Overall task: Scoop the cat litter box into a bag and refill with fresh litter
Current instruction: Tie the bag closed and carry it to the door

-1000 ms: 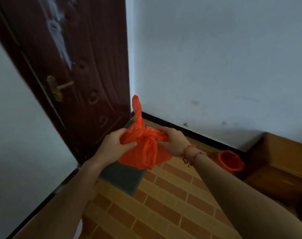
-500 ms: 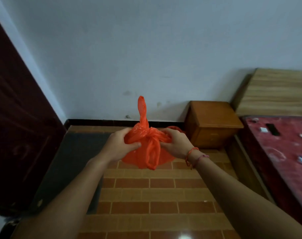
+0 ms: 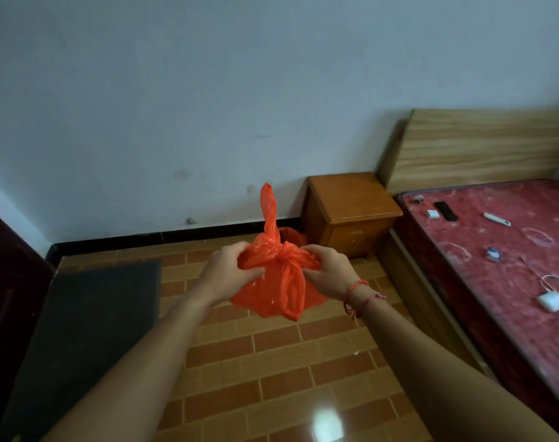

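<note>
My left hand and right hand hold a knotted orange bag over the brick floor, fingers of each curled, pinching its plastic.

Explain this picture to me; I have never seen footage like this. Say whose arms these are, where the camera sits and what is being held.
No machine is at work: the two grips are a person's bare hands. The one camera is worn on the person's head and looks forward and down, so the arms reach in from below. The left grip and the right grip both clutch a knotted orange plastic bag, held in the air above the tiled floor. On the floor lies a dark mat; a wooden bedside cabinet stands by the wall, beside a bed with small items on its red mattress.
</note>
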Motion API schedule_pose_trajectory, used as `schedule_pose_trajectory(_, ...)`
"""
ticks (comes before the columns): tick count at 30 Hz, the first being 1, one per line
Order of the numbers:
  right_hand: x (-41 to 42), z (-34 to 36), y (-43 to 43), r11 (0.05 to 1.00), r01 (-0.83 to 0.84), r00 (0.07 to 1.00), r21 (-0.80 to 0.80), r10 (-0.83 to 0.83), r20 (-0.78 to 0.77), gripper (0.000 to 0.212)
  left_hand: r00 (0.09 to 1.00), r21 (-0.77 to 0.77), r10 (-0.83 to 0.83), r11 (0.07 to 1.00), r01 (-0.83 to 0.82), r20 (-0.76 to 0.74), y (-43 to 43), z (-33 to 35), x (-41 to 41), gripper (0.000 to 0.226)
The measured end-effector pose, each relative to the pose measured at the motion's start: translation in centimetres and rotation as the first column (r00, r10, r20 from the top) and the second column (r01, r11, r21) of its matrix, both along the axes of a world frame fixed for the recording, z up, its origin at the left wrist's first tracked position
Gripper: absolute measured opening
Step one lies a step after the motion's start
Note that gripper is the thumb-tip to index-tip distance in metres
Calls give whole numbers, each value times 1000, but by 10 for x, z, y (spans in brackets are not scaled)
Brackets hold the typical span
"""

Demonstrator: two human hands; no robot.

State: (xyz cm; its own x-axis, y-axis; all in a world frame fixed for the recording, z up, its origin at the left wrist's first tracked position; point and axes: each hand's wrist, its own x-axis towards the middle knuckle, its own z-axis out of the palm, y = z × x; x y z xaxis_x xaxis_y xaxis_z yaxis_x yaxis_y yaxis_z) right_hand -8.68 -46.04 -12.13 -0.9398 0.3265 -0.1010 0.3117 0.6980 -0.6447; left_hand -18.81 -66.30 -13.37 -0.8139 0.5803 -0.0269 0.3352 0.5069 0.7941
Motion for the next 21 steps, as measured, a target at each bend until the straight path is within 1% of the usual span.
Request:
schedule_pose_trajectory(5,-18,-13,17,998,60,998,6,-60,17,35,1000,-15,-3,1000,3,-20,22,-11,-22,30)
schedule_pose_trajectory(10,-50,-31,53,993,121,992,-2,-121,34,31,999,-45,-44,998,43,-8,59,-24,-59,26)
schedule_pose_trajectory(17,-124,-60,134,988,149,988,-46,-146,51,29,998,-91,-51,994,54,35,143,-55,-133,24)
schedule_pose_trajectory(21,-175,-78,186,984,158,983,-79,-149,109,28,996,-142,-38,989,49,77,195,-72,-181,25)
